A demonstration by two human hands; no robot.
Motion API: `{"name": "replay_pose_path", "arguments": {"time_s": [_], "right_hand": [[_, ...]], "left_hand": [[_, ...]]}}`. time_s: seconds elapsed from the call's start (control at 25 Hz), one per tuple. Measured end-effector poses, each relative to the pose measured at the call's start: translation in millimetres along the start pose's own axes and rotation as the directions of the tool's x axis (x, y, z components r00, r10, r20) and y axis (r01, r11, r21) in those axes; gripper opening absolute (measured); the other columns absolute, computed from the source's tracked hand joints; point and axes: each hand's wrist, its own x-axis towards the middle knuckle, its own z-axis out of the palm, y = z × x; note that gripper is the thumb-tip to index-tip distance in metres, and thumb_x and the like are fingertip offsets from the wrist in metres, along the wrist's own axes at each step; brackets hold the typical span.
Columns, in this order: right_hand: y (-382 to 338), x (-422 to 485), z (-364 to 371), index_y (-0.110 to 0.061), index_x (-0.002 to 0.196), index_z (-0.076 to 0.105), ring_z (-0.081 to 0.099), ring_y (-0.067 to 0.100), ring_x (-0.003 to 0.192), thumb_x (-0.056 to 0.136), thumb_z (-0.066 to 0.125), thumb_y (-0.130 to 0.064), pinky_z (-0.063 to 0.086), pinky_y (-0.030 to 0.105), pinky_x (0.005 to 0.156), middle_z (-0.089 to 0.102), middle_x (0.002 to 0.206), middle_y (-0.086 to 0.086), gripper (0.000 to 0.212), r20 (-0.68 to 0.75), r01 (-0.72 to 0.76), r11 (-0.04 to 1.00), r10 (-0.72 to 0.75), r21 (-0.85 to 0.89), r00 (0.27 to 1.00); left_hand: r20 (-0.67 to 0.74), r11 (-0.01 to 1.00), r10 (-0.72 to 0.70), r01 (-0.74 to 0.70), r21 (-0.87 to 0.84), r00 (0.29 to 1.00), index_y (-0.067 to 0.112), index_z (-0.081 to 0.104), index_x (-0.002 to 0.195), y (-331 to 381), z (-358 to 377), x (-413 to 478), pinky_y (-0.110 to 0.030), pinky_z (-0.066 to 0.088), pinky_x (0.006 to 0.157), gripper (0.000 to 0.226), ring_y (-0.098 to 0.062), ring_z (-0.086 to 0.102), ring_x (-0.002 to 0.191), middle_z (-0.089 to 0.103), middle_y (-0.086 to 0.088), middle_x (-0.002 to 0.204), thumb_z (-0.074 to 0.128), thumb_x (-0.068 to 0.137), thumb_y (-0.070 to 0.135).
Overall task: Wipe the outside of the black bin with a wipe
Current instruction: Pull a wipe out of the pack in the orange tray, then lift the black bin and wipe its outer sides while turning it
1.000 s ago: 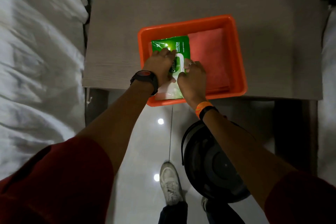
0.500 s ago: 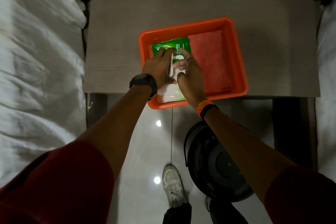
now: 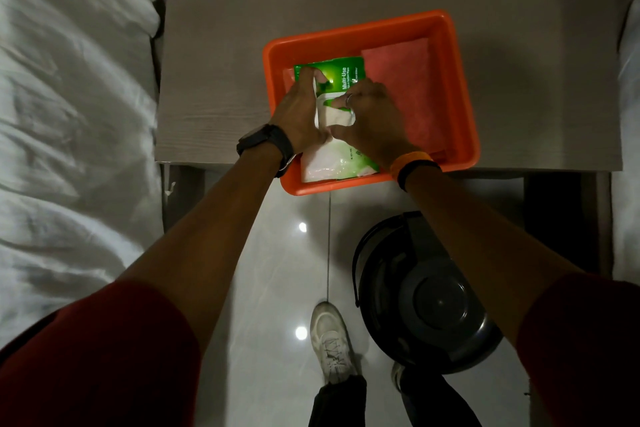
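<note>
A green and white pack of wipes [image 3: 341, 74] lies in an orange tray [image 3: 360, 29] on the grey table. My left hand [image 3: 299, 111] presses on the pack's left side, its fingers holding the flap back. My right hand [image 3: 372, 114] pinches a white wipe [image 3: 334, 116] that sticks out of the pack's opening. The black bin [image 3: 420, 295] stands on the floor below the table's front edge, under my right forearm, with its lid on.
A folded red cloth [image 3: 403, 87] fills the tray's right half. The grey table [image 3: 221, 55] stands between a white bed [image 3: 69, 114] on the left and another bed edge at the right. My white shoe [image 3: 329, 340] stands on the glossy floor beside the bin.
The pack's flap has been lifted open by both hands, and my right fingers have taken hold of a white wipe at the opening. The view has shifted slightly.
</note>
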Motion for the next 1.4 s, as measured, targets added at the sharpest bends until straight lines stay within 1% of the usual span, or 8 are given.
{"name": "replay_pose_path", "arguments": {"time_s": [0.16, 0.28, 0.68, 0.84, 0.92, 1.08, 1.24, 1.4], "right_hand": [[3.2, -2.3, -3.7, -0.007, 0.101, 0.081, 0.071, 0.026, 0.103, 0.087, 0.073, -0.017, 0.053, 0.032, 0.088, 0.079, 0.106, 0.013, 0.019, -0.143, -0.050, 0.974, 0.083, 0.220, 0.986], [10.5, -11.5, -18.8, -0.005, 0.092, 0.082, 0.075, 0.021, 0.083, 0.087, 0.072, -0.016, 0.055, 0.023, 0.075, 0.082, 0.092, 0.013, 0.015, -0.199, -0.184, 0.829, 0.332, 0.529, 0.922], [53.6, -118.1, -57.8, -0.016, 0.094, 0.075, 0.078, 0.016, 0.090, 0.097, 0.065, -0.009, 0.065, 0.030, 0.076, 0.077, 0.100, 0.006, 0.012, 0.097, -0.173, 0.095, 0.531, 0.980, 0.842], [61.0, -154.7, -60.9, -0.005, 0.119, 0.065, 0.070, 0.032, 0.115, 0.102, 0.054, -0.011, 0.063, 0.039, 0.090, 0.068, 0.130, 0.019, 0.021, 0.270, -0.196, -0.200, 0.469, 0.960, 0.841], [67.7, -170.8, -63.6, -0.005, 0.122, 0.063, 0.070, 0.031, 0.115, 0.104, 0.050, -0.017, 0.064, 0.038, 0.086, 0.070, 0.129, 0.019, 0.026, 0.311, -0.188, -0.291, 0.470, 0.938, 0.826], [82.4, -199.7, -63.3, -0.011, 0.125, 0.066, 0.072, 0.030, 0.115, 0.104, 0.050, -0.038, 0.059, 0.052, 0.098, 0.074, 0.124, 0.014, 0.038, 0.380, -0.184, -0.412, 0.465, 0.892, 0.800], [101.2, -240.7, -51.3, -0.012, 0.131, 0.059, 0.075, 0.024, 0.110, 0.102, 0.050, -0.004, 0.062, 0.040, 0.093, 0.072, 0.123, 0.015, 0.031, 0.347, -0.174, -0.376, 0.464, 0.910, 0.815], [121.6, -277.5, -34.2, -0.012, 0.126, 0.063, 0.075, 0.029, 0.110, 0.099, 0.055, 0.002, 0.065, 0.036, 0.086, 0.074, 0.121, 0.018, 0.032, 0.354, -0.185, -0.335, 0.568, 0.924, 0.743]], "left_hand": [[0.019, 0.997, -0.004, 0.002, 0.078, 1.000, 0.010, 0.024, 0.148, 3.4, -0.7, -5.7, -0.038, 0.047, 0.106, 0.103, -0.035, 0.043, 0.135, 0.023, -0.020, 0.158, 0.087, 0.066, 0.005], [0.018, 0.955, 0.142, -0.141, 0.263, 0.990, 0.008, 0.010, 0.156, 7.2, 10.1, -21.6, -0.033, 0.056, 0.087, 0.099, -0.038, 0.034, 0.144, -0.014, -0.021, 0.164, 0.071, 0.079, -0.002], [0.099, 0.775, 0.041, -0.094, 0.624, 0.994, 0.000, 0.063, 0.108, 46.1, 44.0, -29.0, -0.045, 0.049, 0.080, 0.029, -0.037, 0.046, 0.118, 0.048, -0.015, 0.131, 0.060, 0.088, 0.021], [0.064, 0.986, -0.120, 0.126, -0.108, 0.991, 0.010, 0.071, 0.113, 97.3, 43.3, -44.1, -0.037, 0.047, 0.102, 0.027, -0.022, 0.058, 0.116, 0.065, -0.005, 0.120, 0.050, 0.097, 0.016], [0.229, 0.722, -0.253, 0.341, -0.602, 0.940, 0.021, 0.074, 0.105, 127.0, 56.0, -69.7, -0.036, 0.057, 0.085, 0.029, -0.011, 0.068, 0.092, 0.073, 0.007, 0.098, 0.053, 0.098, 0.040], [0.274, 0.604, -0.191, 0.333, -0.724, 0.943, 0.007, 0.069, 0.110, 143.4, 100.2, -108.9, -0.027, 0.061, 0.069, 0.019, -0.009, 0.070, 0.074, 0.072, -0.003, 0.090, 0.067, 0.092, 0.012], [0.308, 0.505, -0.222, 0.379, -0.775, 0.925, 0.009, 0.066, 0.106, 147.0, 138.1, -130.3, -0.024, 0.061, 0.069, 0.015, -0.013, 0.070, 0.083, 0.071, -0.010, 0.098, 0.065, 0.092, 0.004], [0.141, 0.785, -0.023, 0.105, -0.611, 0.990, 0.014, 0.071, 0.102, 143.1, 168.1, -152.0, -0.024, 0.056, 0.076, 0.013, -0.013, 0.065, 0.090, 0.068, -0.005, 0.105, 0.069, 0.091, 0.010]]}}
